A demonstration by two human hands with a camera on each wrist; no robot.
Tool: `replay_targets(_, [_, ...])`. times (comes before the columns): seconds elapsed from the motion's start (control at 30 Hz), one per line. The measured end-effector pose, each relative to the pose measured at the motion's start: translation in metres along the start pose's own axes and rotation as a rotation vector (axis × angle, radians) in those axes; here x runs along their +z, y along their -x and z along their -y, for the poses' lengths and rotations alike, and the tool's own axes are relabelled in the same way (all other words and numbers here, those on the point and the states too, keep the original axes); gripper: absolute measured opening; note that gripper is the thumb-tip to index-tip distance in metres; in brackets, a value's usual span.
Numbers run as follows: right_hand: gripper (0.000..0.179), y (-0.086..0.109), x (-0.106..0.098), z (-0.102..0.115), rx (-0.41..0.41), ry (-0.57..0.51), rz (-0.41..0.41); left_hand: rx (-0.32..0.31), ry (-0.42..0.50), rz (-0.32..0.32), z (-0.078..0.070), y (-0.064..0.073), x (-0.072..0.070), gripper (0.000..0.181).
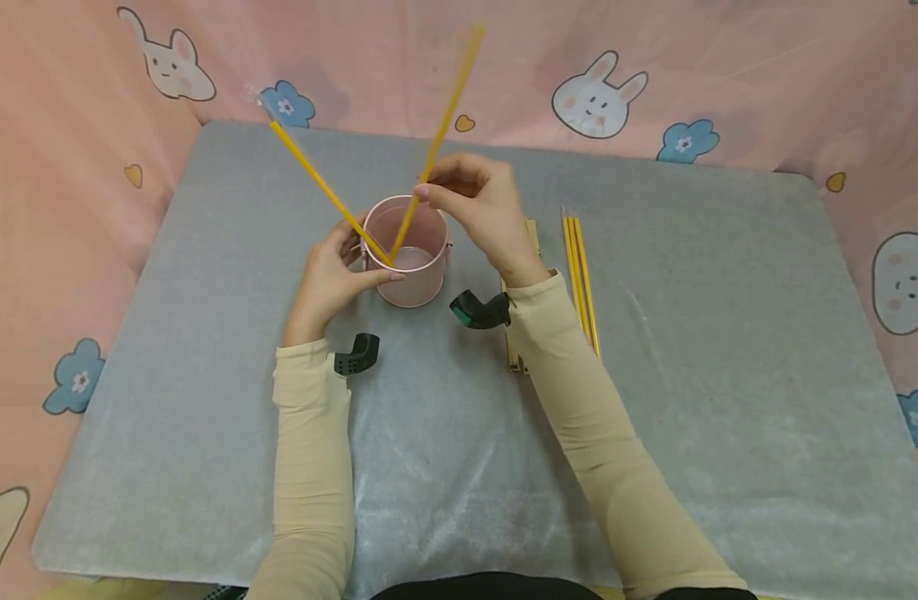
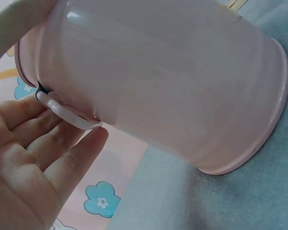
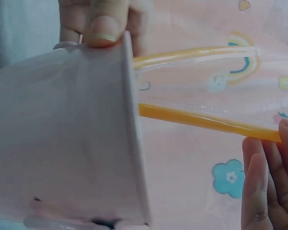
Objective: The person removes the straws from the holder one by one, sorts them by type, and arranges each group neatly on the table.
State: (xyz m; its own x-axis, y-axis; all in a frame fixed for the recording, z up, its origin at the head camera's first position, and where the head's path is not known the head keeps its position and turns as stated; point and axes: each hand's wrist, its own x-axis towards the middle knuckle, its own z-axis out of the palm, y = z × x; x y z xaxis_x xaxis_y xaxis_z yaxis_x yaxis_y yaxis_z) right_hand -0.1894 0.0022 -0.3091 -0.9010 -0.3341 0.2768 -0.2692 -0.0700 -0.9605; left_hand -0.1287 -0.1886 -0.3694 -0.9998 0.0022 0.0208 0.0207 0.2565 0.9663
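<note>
A pink bucket [image 1: 419,289] stands on the table, its mouth tilted toward the head camera. My left hand [image 1: 325,279] holds it from the left, thumb over the near rim and fingers round the far side by the handle mount. Between thumb and fingers, my right hand [image 1: 483,204] pinches a yellow straw [image 1: 445,121] in a clear wrapper; its lower end is inside the bucket. Another wrapped yellow straw [image 1: 316,177] leans left against the rim, its lower end also inside. In the right wrist view both straws, the pinched straw [image 3: 197,119] and the leaning straw [image 3: 182,57], stick out past the rim.
Several more yellow straws [image 1: 581,271] lie side by side right of my right forearm. Partly hidden under that forearm are thin tan sticks [image 1: 514,360]. The grey table [image 1: 729,375] meets a pink printed curtain [image 1: 398,67] behind.
</note>
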Motion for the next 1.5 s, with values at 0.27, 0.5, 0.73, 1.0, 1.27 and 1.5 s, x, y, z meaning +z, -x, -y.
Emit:
replay_targets(0.27, [0.006,0.008,-0.009,0.012,-0.054,-0.034,-0.072,-0.025,0.005,0.004,0.001,0.0,0.0,0.076])
replay_targets(0.5, [0.008,0.013,-0.016,0.019,-0.094,-0.056,-0.107,-0.023,-0.01,0.011,0.0,0.0,0.001,0.077])
replay_targets(0.73, [0.008,0.015,-0.021,0.021,-0.113,-0.081,-0.118,0.007,0.008,0.003,0.002,0.001,0.001,0.076])
replay_targets(1.0, [0.009,0.023,-0.029,0.027,-0.122,-0.101,-0.147,0.006,0.031,0.0,0.002,0.001,0.001,0.077])
replay_targets(1.27, [0.007,0.033,-0.04,0.038,-0.158,-0.077,-0.177,0.01,0.028,-0.003,0.002,0.002,0.002,0.077])
replay_targets(1.5, [0.008,0.042,-0.053,0.046,-0.207,-0.099,-0.198,0.009,0.02,-0.003,0.001,0.001,0.002,0.077])
